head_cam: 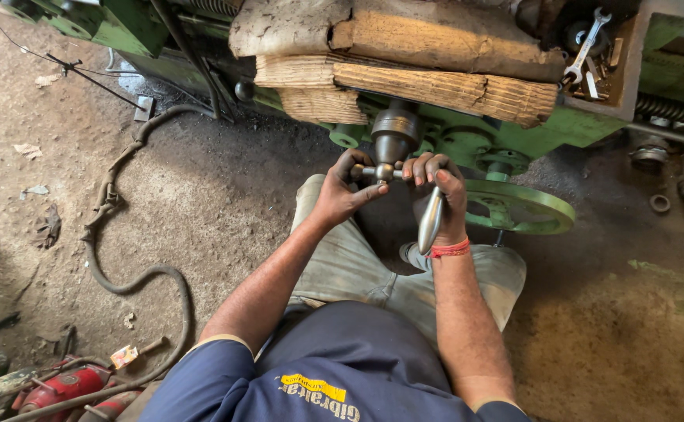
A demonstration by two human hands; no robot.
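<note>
My left hand [343,193] grips the left end of a short steel cross handle [383,172] that passes through a dark metal hub [394,134] on the front of a green lathe [514,141]. My right hand [440,191] is closed on the handle's right end and on a polished tapered steel lever [429,219] that hangs down along my wrist. A red thread band [449,250] circles my right wrist. Both hands sit just under the hub, above my knees.
A green handwheel [526,207] lies right of my hands. Worn wooden planks [404,78] rest on the machine bed. Wrenches [584,47] sit in a tray at top right. A thick hose [135,277] snakes over the dirt floor at left, with red tools [60,387] at bottom left.
</note>
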